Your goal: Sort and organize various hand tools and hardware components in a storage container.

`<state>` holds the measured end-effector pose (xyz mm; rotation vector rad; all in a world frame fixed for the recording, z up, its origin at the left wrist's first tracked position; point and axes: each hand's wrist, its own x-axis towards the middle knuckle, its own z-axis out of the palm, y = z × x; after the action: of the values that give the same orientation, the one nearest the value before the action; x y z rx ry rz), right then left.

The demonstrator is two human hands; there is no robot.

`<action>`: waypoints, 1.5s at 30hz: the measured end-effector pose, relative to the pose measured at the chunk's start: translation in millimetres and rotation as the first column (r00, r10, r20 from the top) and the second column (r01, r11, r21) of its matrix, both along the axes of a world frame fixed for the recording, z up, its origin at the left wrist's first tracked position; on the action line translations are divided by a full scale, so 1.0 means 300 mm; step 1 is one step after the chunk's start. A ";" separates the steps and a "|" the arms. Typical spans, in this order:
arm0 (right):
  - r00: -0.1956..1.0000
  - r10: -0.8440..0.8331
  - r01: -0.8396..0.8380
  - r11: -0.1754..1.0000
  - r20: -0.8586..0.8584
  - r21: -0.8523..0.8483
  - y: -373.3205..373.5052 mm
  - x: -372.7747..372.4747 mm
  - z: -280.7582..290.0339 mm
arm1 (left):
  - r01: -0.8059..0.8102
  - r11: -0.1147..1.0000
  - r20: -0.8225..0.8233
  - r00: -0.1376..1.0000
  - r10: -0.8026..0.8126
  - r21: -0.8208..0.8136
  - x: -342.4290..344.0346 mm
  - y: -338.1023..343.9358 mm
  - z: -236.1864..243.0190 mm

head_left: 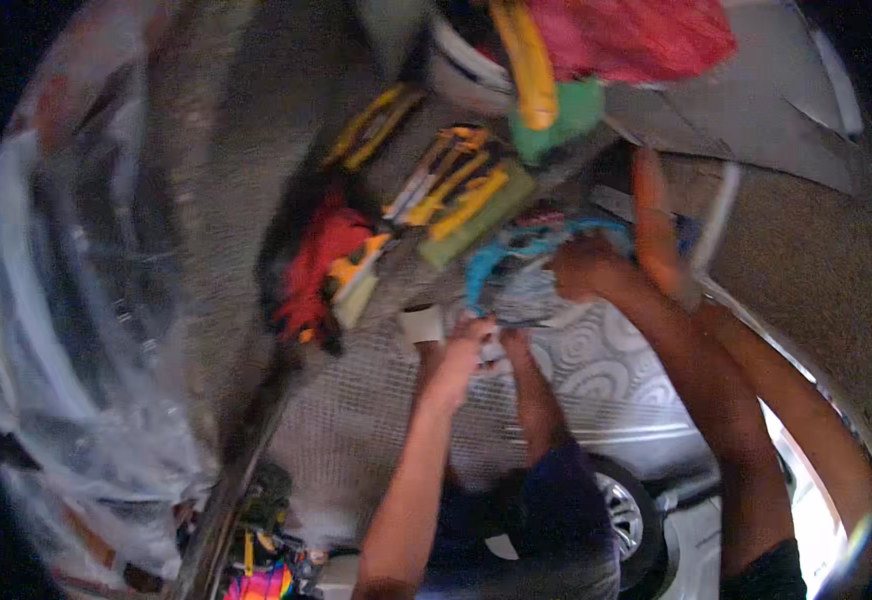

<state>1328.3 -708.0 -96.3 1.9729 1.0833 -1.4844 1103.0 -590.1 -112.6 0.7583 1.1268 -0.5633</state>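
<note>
The left hand (472, 334) is just below the blue bag (483, 265), by a small pale item (492, 350); blur hides its grip. Another hand (581, 268), possibly the right, meets the bag's right side, its grip unclear. Handling seems underway, calling for steadiness.
</note>
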 end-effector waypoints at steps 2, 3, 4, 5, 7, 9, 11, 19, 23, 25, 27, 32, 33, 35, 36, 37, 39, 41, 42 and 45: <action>0.997 -0.074 0.073 0.996 0.013 0.059 -0.014 0.004 0.119 | -0.068 0.992 0.051 0.996 0.073 -0.102 0.018 -0.023 0.012; 0.995 -0.101 0.099 0.988 0.009 0.117 0.038 0.001 0.200 | -0.067 0.994 0.065 0.995 0.073 -0.089 -0.006 0.004 0.012; 0.995 -0.094 0.092 0.987 0.011 0.132 0.075 0.018 0.273 | -0.063 0.992 0.094 0.993 0.074 -0.111 -0.016 0.004 0.001; 0.986 -0.070 0.104 0.967 -0.149 0.233 0.113 0.021 0.318 | -0.067 0.994 0.085 0.994 0.075 -0.089 -0.038 0.025 0.007; 0.957 -0.024 0.121 0.939 -0.289 0.321 0.171 0.015 0.350 | -0.107 0.987 0.073 0.990 0.117 -0.120 -0.058 0.037 0.038; 0.965 -0.231 0.254 0.714 -0.124 0.652 0.238 0.007 0.337 | -0.145 0.978 0.082 0.984 0.158 -0.151 -0.092 0.061 0.052; 0.988 -0.150 0.061 0.618 0.041 0.784 0.292 0.029 0.284 | -0.177 0.964 0.097 0.975 0.199 -0.196 -0.115 0.074 0.050; 0.877 0.186 -0.475 0.466 0.442 0.746 0.418 0.062 0.073 | -0.303 0.928 0.131 0.933 0.336 -0.218 -0.140 0.134 0.087; 0.871 0.306 -0.491 0.510 0.385 0.706 0.446 0.087 0.074 | -0.320 0.927 0.116 0.931 0.346 -0.196 -0.157 0.148 0.083; 0.855 0.356 -0.517 0.518 0.378 0.682 0.455 0.093 0.089 | -0.334 0.926 0.114 0.927 0.357 -0.177 -0.156 0.161 0.099; 0.833 0.360 -0.553 0.494 0.421 0.672 0.445 0.090 0.078 | -0.345 0.925 0.115 0.924 0.364 -0.160 -0.144 0.174 0.117; 0.837 0.310 -0.545 0.413 0.451 0.729 0.412 0.092 0.057 | -0.486 0.869 0.200 0.845 0.495 -0.095 -0.117 0.254 0.133; 0.825 0.287 -0.564 0.380 0.486 0.733 0.404 0.085 0.053 | -0.532 0.839 0.155 0.825 0.543 -0.109 -0.114 0.280 0.139; 0.840 0.264 -0.543 0.401 0.475 0.738 0.394 0.068 0.053 | -0.546 0.833 0.184 0.813 0.553 -0.088 -0.109 0.325 0.152; 0.854 0.240 -0.520 0.421 0.461 0.744 0.393 0.061 0.058 | -0.560 0.826 0.211 0.801 0.560 -0.067 -0.108 0.344 0.155; 0.853 0.240 -0.522 0.420 0.463 0.743 0.392 0.054 0.063 | -0.550 0.835 0.196 0.816 0.544 -0.024 -0.112 0.360 0.149; 0.853 0.262 -0.521 0.479 0.452 0.706 0.390 0.046 0.070 | -0.565 0.825 0.223 0.801 0.556 -0.029 -0.114 0.381 0.133; 0.848 0.237 -0.529 0.437 0.474 0.727 0.389 0.048 0.055 | -0.570 0.821 0.255 0.789 0.559 -0.032 -0.108 0.396 0.125; 0.843 0.212 -0.537 0.394 0.494 0.746 0.383 0.053 0.047 | -0.568 0.822 0.255 0.790 0.557 -0.038 -0.101 0.398 0.126; 0.881 0.239 -0.473 0.426 0.409 0.771 0.392 0.061 0.061 | -0.594 0.804 0.236 0.777 0.584 -0.033 -0.114 0.412 0.124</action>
<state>1346.6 -590.3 -77.9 2.1612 2.2606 -0.3911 1068.8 -466.5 -75.4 0.4488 1.0816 0.0886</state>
